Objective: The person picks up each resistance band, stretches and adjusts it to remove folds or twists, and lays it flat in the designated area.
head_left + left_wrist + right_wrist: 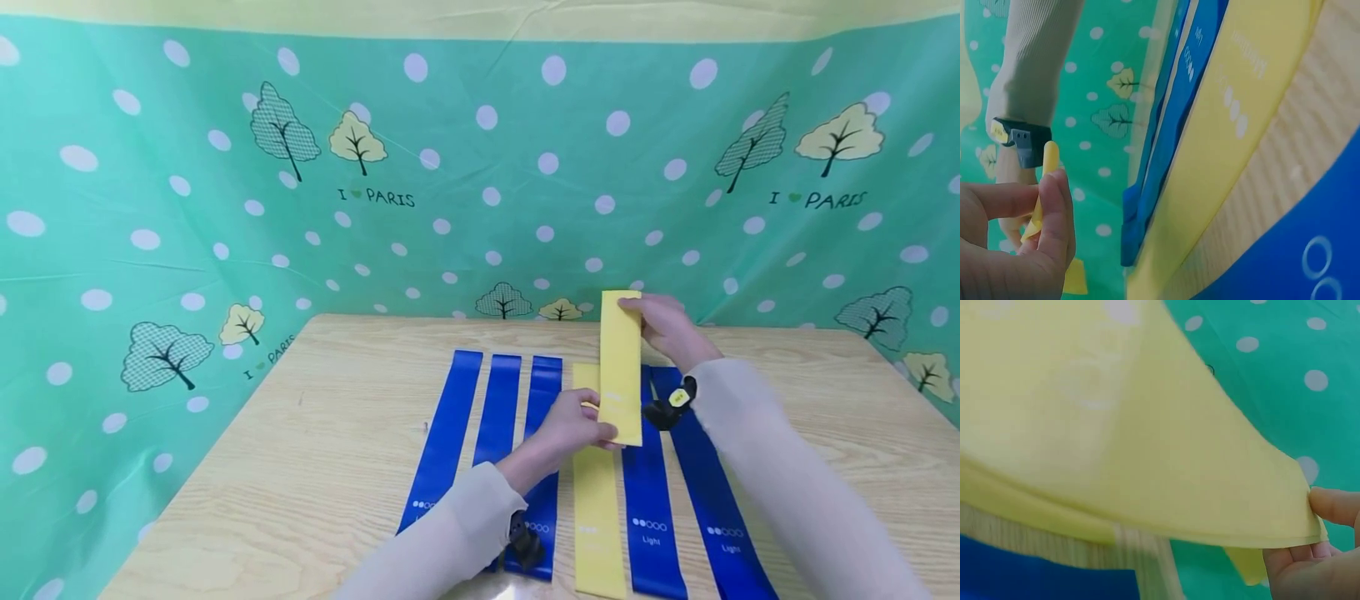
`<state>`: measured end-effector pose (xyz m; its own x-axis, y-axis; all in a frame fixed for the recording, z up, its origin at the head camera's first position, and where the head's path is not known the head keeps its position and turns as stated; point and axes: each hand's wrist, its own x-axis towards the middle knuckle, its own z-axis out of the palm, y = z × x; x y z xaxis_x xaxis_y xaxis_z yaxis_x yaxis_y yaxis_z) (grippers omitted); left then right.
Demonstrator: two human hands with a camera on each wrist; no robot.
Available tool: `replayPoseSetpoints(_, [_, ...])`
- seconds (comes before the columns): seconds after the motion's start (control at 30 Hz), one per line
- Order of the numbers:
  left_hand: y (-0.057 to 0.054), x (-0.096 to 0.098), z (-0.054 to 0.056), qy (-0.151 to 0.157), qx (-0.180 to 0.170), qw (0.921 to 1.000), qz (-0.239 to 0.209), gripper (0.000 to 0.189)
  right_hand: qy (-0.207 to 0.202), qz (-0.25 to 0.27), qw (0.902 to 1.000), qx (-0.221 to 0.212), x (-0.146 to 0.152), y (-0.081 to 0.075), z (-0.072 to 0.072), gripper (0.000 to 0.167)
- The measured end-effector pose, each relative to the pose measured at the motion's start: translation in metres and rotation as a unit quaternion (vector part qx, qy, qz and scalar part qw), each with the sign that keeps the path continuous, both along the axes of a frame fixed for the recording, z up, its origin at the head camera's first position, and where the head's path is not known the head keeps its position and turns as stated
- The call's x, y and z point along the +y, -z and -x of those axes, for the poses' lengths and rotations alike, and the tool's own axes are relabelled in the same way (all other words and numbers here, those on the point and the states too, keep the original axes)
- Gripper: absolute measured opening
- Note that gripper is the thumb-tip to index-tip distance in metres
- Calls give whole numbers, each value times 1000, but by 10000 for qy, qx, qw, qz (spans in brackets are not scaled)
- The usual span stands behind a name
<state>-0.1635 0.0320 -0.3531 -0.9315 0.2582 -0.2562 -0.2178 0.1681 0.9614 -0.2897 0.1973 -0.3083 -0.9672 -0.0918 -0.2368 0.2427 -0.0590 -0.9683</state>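
Observation:
A yellow resistance band (621, 367) hangs upright above the table between my two hands. My left hand (573, 421) pinches its lower end between thumb and fingers; in the left wrist view that end (1051, 156) is seen edge-on. At the top, my right hand (670, 327) pinches the other end, thumb on one face and fingers behind, as the right wrist view of the held band (1210, 475) shows. Beneath it, another yellow band (597, 525) lies lengthwise on the table, its middle partly covered by my left hand and the held band.
Blue bands marked "Light" lie on the wooden table (300, 467) on both sides of the yellow one: three at left, including the outermost (442, 433), and two at right (652, 500). My sleeves cover parts of them. A green dotted cloth (480, 200) hangs behind.

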Motion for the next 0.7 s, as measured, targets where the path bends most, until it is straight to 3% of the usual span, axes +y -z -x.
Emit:
replayPoseSetpoints(0.4, [4,18,-27,725,-112,9970,-231,22,-43,-313,9994,152,18,-9,2,32])
replayPoseSetpoints(0.7, [8,29,-39,1008,-372,9938,-299,23,116,-509,9985,151,32,-6,0,20])
